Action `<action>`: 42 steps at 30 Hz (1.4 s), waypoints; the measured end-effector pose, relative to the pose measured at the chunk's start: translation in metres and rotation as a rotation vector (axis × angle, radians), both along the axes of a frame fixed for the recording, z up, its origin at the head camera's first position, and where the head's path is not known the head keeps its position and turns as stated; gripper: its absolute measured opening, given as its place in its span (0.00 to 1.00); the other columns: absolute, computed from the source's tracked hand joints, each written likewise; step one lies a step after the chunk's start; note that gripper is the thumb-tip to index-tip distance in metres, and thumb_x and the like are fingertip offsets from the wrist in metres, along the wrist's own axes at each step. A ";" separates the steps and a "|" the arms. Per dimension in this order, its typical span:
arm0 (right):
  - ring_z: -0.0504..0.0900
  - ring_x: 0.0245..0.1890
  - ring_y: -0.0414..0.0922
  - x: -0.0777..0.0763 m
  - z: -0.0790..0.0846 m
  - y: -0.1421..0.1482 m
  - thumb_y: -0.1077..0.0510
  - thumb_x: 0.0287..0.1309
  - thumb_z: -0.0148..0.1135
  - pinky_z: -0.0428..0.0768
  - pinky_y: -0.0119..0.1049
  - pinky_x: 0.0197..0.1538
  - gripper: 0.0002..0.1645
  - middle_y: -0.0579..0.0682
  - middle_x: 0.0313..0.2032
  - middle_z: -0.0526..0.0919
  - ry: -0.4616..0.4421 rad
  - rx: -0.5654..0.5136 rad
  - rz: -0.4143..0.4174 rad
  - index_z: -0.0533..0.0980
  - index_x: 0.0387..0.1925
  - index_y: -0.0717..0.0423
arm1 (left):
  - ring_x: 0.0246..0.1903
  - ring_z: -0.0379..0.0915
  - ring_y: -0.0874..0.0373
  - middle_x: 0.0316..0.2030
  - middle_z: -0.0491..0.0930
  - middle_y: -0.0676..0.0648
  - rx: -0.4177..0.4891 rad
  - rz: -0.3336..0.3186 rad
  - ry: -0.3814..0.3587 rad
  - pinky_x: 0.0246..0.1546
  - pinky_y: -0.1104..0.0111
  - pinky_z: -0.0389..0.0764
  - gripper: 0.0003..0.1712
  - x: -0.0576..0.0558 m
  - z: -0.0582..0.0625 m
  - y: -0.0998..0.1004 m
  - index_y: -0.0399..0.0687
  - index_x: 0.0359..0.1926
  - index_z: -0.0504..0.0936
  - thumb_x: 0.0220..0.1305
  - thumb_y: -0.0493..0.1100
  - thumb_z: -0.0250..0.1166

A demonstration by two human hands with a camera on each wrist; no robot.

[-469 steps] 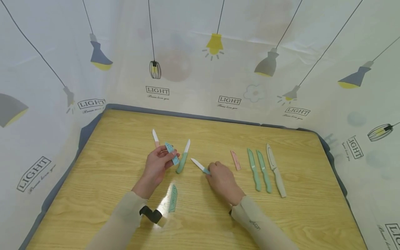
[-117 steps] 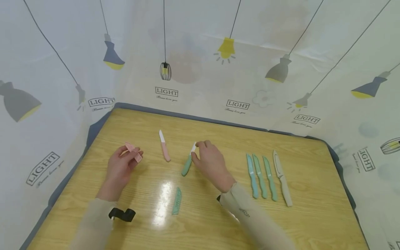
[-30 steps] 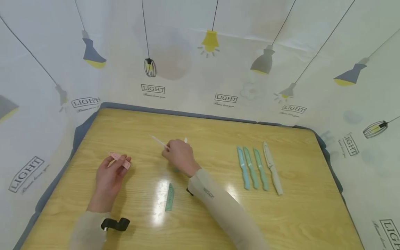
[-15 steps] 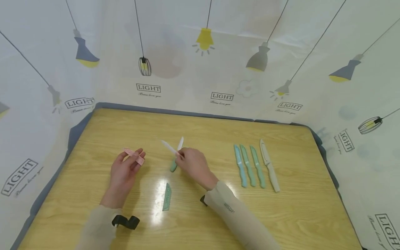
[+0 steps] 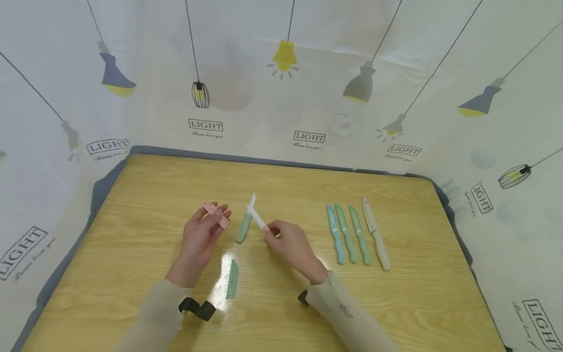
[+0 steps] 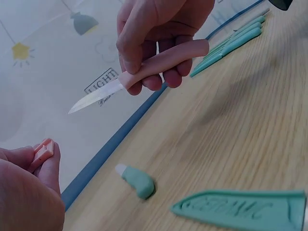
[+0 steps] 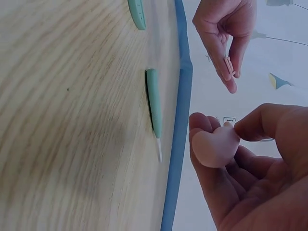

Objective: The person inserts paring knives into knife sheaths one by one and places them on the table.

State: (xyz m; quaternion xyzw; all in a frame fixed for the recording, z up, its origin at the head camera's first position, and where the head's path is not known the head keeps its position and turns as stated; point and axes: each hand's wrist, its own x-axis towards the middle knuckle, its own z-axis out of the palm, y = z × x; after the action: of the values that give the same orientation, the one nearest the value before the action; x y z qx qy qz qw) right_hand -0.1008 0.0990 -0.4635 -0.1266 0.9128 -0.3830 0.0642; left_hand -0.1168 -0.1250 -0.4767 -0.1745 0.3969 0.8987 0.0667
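Observation:
My left hand (image 5: 200, 239) pinches a pink blade sheath (image 5: 212, 209) between thumb and fingers, its open end showing in the left wrist view. Just right of it, my right hand (image 5: 292, 246) grips a paring knife by its pink handle (image 6: 168, 61). The white blade (image 5: 257, 218) is bare and points up and left toward the sheath, apart from it. In the head view that blade crosses over a green-handled paring knife (image 5: 244, 229), which lies on the table with its white blade uncovered. Nearer me lies a loose green sheath (image 5: 232, 279), printed with lettering.
At the right of the wooden table (image 5: 281, 313), side by side, lie a sheathed blue knife (image 5: 336, 234), two sheathed green knives (image 5: 346, 234) and a longer beige knife (image 5: 376, 234). A lamp-patterned curtain (image 5: 264, 122) surrounds the table's far edge and sides.
The blue knife, earlier bare beside my right hand, now lies sheathed in the right-hand row. My right hand has since lifted the pink knife and swung right; my left hand brings the pink sheath closer.

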 end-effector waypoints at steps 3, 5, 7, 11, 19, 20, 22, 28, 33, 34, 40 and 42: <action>0.82 0.24 0.40 0.005 0.001 0.008 0.53 0.66 0.53 0.79 0.29 0.22 0.18 0.41 0.28 0.82 -0.062 -0.070 -0.006 0.81 0.44 0.61 | 0.46 0.81 0.53 0.45 0.82 0.45 0.010 -0.011 0.000 0.53 0.65 0.78 0.29 -0.004 -0.001 0.011 0.31 0.65 0.60 0.66 0.32 0.60; 0.83 0.25 0.42 0.008 0.003 0.012 0.53 0.66 0.53 0.80 0.30 0.22 0.18 0.42 0.28 0.82 -0.105 -0.110 -0.020 0.81 0.45 0.61 | 0.45 0.81 0.53 0.44 0.82 0.45 0.003 -0.015 -0.004 0.52 0.65 0.78 0.29 -0.005 0.000 0.018 0.29 0.66 0.60 0.67 0.32 0.59; 0.83 0.26 0.43 0.012 0.005 0.017 0.52 0.66 0.53 0.81 0.31 0.23 0.19 0.43 0.27 0.83 -0.142 -0.143 -0.035 0.80 0.46 0.62 | 0.45 0.81 0.53 0.43 0.83 0.45 -0.011 -0.022 -0.007 0.52 0.66 0.78 0.29 -0.007 0.001 0.025 0.29 0.65 0.60 0.67 0.31 0.58; 0.82 0.25 0.41 0.017 0.006 0.026 0.48 0.68 0.53 0.83 0.32 0.25 0.21 0.45 0.26 0.83 -0.156 -0.171 -0.047 0.80 0.45 0.61 | 0.46 0.81 0.52 0.44 0.82 0.43 -0.036 -0.037 -0.002 0.51 0.65 0.79 0.26 -0.008 0.005 0.036 0.29 0.63 0.63 0.67 0.31 0.58; 0.80 0.23 0.42 0.028 0.004 0.040 0.46 0.68 0.53 0.82 0.33 0.26 0.24 0.46 0.23 0.81 -0.135 -0.219 -0.006 0.81 0.40 0.63 | 0.51 0.77 0.46 0.48 0.81 0.39 -0.029 -0.044 0.002 0.51 0.63 0.79 0.21 -0.009 0.008 0.054 0.29 0.58 0.66 0.66 0.30 0.59; 0.80 0.23 0.42 0.030 0.004 0.041 0.46 0.68 0.53 0.82 0.33 0.26 0.24 0.46 0.23 0.81 -0.138 -0.221 0.000 0.81 0.40 0.64 | 0.51 0.77 0.46 0.47 0.81 0.39 -0.029 -0.045 0.004 0.51 0.64 0.79 0.20 -0.010 0.008 0.056 0.30 0.57 0.66 0.66 0.30 0.59; 0.80 0.23 0.42 0.032 0.004 0.042 0.46 0.68 0.53 0.82 0.32 0.25 0.24 0.46 0.23 0.81 -0.141 -0.222 0.005 0.81 0.40 0.64 | 0.52 0.76 0.45 0.45 0.82 0.41 -0.027 -0.046 0.009 0.51 0.64 0.79 0.21 -0.010 0.009 0.059 0.29 0.58 0.66 0.66 0.30 0.59; 0.79 0.21 0.40 0.035 0.003 0.045 0.46 0.68 0.54 0.81 0.31 0.22 0.23 0.44 0.22 0.81 -0.137 -0.215 0.009 0.81 0.40 0.63 | 0.53 0.76 0.44 0.46 0.82 0.38 -0.015 -0.051 0.014 0.51 0.63 0.79 0.19 -0.009 0.011 0.068 0.31 0.56 0.68 0.65 0.29 0.59; 0.80 0.21 0.42 0.036 0.001 0.044 0.47 0.68 0.55 0.81 0.31 0.21 0.22 0.45 0.22 0.81 -0.156 -0.243 0.010 0.81 0.39 0.63 | 0.54 0.74 0.43 0.53 0.78 0.33 -0.023 -0.061 0.032 0.51 0.63 0.79 0.19 -0.006 0.011 0.071 0.33 0.56 0.70 0.65 0.30 0.59; 0.80 0.22 0.42 0.037 0.001 0.044 0.47 0.68 0.55 0.81 0.31 0.22 0.22 0.46 0.22 0.81 -0.162 -0.252 0.008 0.81 0.39 0.63 | 0.54 0.74 0.43 0.53 0.78 0.33 -0.027 -0.062 0.036 0.51 0.63 0.79 0.19 -0.006 0.011 0.072 0.32 0.57 0.69 0.65 0.30 0.59; 0.80 0.22 0.44 0.038 0.001 0.041 0.47 0.67 0.56 0.79 0.30 0.20 0.21 0.47 0.22 0.81 -0.182 -0.266 -0.006 0.81 0.39 0.63 | 0.54 0.74 0.41 0.49 0.80 0.35 -0.045 -0.078 0.054 0.50 0.64 0.80 0.22 -0.003 0.011 0.075 0.30 0.59 0.68 0.66 0.30 0.59; 0.80 0.21 0.44 0.038 0.001 0.041 0.47 0.67 0.56 0.78 0.29 0.20 0.22 0.47 0.22 0.81 -0.180 -0.259 -0.009 0.81 0.39 0.63 | 0.52 0.75 0.42 0.49 0.80 0.35 -0.053 -0.084 0.062 0.50 0.63 0.80 0.23 -0.002 0.011 0.077 0.30 0.60 0.68 0.66 0.30 0.59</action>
State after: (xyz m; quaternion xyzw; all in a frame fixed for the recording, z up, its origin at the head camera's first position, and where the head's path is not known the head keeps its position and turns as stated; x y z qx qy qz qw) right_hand -0.0633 0.1402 -0.4628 -0.0951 0.8469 -0.5075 0.1272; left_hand -0.1183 -0.0484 -0.4657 -0.1314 0.4293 0.8893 0.0871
